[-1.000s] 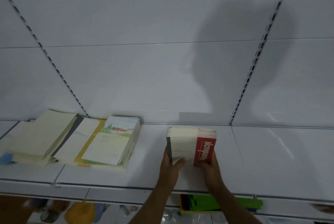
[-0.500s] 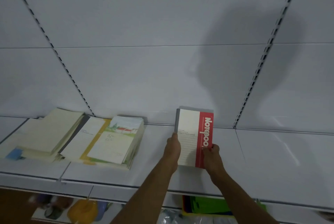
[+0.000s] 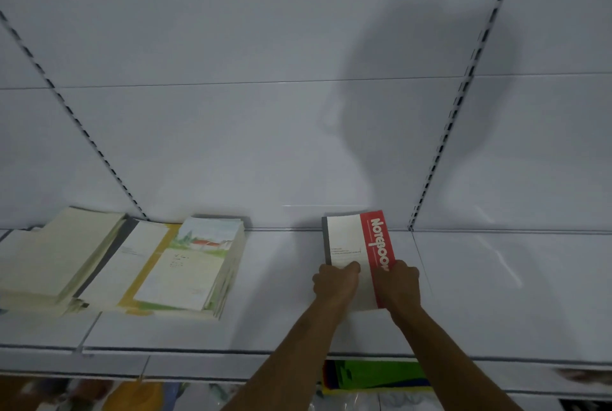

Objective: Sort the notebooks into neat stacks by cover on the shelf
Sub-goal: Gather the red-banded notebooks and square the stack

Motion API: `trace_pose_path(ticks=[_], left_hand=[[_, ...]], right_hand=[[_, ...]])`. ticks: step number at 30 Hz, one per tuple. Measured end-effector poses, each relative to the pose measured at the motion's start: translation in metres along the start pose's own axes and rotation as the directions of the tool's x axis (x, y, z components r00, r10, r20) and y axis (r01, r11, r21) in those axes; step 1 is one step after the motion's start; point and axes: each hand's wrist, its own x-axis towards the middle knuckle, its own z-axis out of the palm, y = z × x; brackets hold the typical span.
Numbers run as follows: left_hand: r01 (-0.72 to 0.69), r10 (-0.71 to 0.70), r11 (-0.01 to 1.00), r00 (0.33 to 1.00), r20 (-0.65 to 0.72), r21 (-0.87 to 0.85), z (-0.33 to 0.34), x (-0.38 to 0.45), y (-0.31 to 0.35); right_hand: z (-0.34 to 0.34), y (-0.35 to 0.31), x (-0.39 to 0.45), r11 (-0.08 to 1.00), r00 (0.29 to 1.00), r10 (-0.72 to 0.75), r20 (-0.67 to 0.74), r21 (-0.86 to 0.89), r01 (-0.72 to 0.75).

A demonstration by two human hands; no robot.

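Red-white notebooks (image 3: 359, 245) flat on shelf (image 3: 281, 327), long axis toward back wall | our left hand (image 3: 334, 283), right hand (image 3: 399, 284) grip near end, fingers curled | mixed pile (image 3: 185, 265) well left

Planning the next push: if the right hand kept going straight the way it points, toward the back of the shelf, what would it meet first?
Likely the white back panel. The right hand already grips the red-and-white notebooks, whose far edge seems almost against it; depth is unclear.

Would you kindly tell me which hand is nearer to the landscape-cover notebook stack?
Left. The left hand is right of the landscape-cover stack, gripping the red notebook stack; the right hand grips its farther side.
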Motion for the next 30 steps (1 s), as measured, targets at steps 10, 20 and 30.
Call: trace_pose_path(ticks=[10, 20, 30], left_hand=[[0.010, 0.039, 0.950, 0.988, -0.150, 0.312, 0.048, -0.014, 0.007], [0.063, 0.039, 0.912, 0.970, -0.240, 0.405, 0.047, -0.020, 0.007], [0.115, 0.057, 0.896, 0.929, -0.367, 0.428, -0.012, -0.012, -0.006]], right_hand=[[-0.015, 0.031, 0.007, 0.991, 0.997, 0.074, 0.037, -0.112, -0.069], [-0.022, 0.034, 0.009, 0.990, 0.973, 0.014, 0.229, 0.137, -0.046], [0.015, 0.007, -0.020, 0.969, 0.899, -0.073, 0.433, 0.244, -0.039]])
